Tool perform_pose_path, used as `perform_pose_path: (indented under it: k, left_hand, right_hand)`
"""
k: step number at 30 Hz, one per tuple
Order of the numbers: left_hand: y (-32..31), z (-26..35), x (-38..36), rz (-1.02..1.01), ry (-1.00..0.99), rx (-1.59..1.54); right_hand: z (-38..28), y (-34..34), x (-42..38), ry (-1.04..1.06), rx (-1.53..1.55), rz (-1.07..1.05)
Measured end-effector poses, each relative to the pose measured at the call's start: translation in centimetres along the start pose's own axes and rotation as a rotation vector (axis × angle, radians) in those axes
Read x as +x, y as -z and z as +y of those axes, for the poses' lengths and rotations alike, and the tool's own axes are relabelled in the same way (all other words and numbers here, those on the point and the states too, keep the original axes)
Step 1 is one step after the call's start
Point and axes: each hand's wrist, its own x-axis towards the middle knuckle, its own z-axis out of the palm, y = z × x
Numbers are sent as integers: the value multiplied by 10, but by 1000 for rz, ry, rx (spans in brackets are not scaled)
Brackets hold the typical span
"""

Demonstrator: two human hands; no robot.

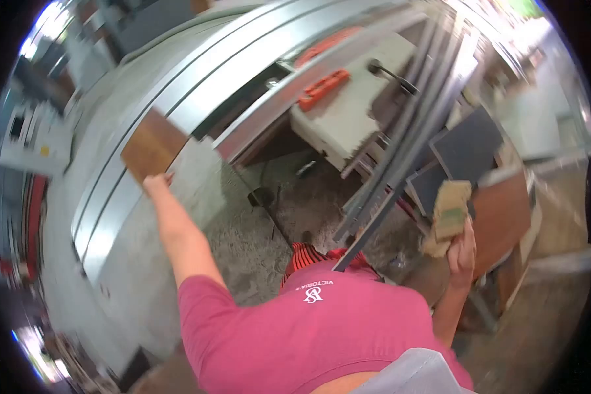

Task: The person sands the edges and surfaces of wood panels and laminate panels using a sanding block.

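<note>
A brown wood-look panel (153, 144) lies over the silver metal rails at the left, its near corner in the grip of my left hand (157, 182). At the right, my right hand (463, 253) is closed on a tan block with a green patch (452, 210), which looks like a sponge or folded cloth. Behind that block are dark grey panels (468, 146) and a reddish-brown board (502, 220).
Long silver rails (203, 85) curve across the upper left. Grey metal bars (400, 144) slant down towards my body. An orange tool (324, 89) rests near a pale machine surface (348, 108). A white machine (36, 141) stands far left.
</note>
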Motion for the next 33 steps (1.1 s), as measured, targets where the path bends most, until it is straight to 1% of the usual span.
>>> perform_pose_path:
  k: [1,2,3,4,5,7,9,10,11,12,13,14,15,16,18,19,20,21,22,23,24,25,26,27,28,29,31,33]
  left_hand:
    - [0,5,13,63,175,-527]
    - [0,9,25,196,320,-930]
    - [3,4,28,49,287,-963]
    - [-6,18,1,186,466,-973]
    - [-9,17,-15,146,473,-930]
    - [-17,6,-42,87,344,-834]
    - [-26,-14,-58,52,436,-903]
    - [-36,-26,-69,44,440,-884]
    - [-53,-39,-119,-47,340,-870]
    - [-67,-57,-164,-131,237,-858]
    - [-74,-74,-192,-347,204,-770]
    - [-83,-92,-221,-557,166,-678]
    - [-100,-98,-276,-660,117,-598]
    - [-119,-96,-342,-764,66,-516]
    - [-153,-100,-446,-838,-52,-329]
    - [-169,-102,-491,-884,-68,-209]
    - [-182,-111,-520,-993,-74,-161]
    - [-193,-134,-537,-1134,-153,-80]
    - [-202,-145,-560,-1267,-24,-124]
    - [-209,-160,-578,-1290,129,-47]
    - [-214,-171,-595,-1347,180,9]
    - [-217,-180,-612,-1367,204,76]
    - [-217,-185,-629,-1370,204,146]
    - [-216,-193,-637,-1352,200,152]
    - [-214,-200,-644,-1399,200,179]
    - [-214,-207,-650,-1450,198,202]
    - [-217,-223,-659,-1433,215,209]
    - [-229,-242,-668,-1460,412,172]
  right_hand:
    - [0,-6,-3,-4,4,2]
    - [-2,-10,-5,-27,-2,-2]
    - [-5,-14,-5,-50,-7,-12]
    - [-1,-13,-4,-29,23,-20]
    - [4,-9,-3,-8,50,-27]
    - [9,1,0,-53,95,-40]
    - [13,5,5,-57,131,48]
    - [11,5,6,-87,89,56]
    - [5,4,10,-121,44,52]
    - [-6,3,15,-83,20,0]
    - [-21,7,19,-15,-25,1]
    - [-33,25,27,72,-142,19]
    - [-45,42,37,166,-257,33]
    - [-56,44,44,167,-257,17]
    - [-78,47,60,609,-1307,287]
    - [-71,58,74,617,-1295,283]
    - [-49,74,92,641,-1551,98]
    - [-33,87,107,661,-1798,-102]
    - [-27,95,116,670,-1783,-104]
    - [-24,102,127,698,-1856,-240]
    - [-27,108,140,730,-1927,-382]
    - [-41,122,162,583,-1957,-312]
    - [-30,165,204,640,-2025,-61]
    - [-69,172,220,265,-2021,-32]
    - [-58,253,285,449,-1883,38]
    - [-69,245,270,368,-1806,413]
    - [-77,237,272,372,-2013,476]
    - [-121,108,189,166,-1740,-2]
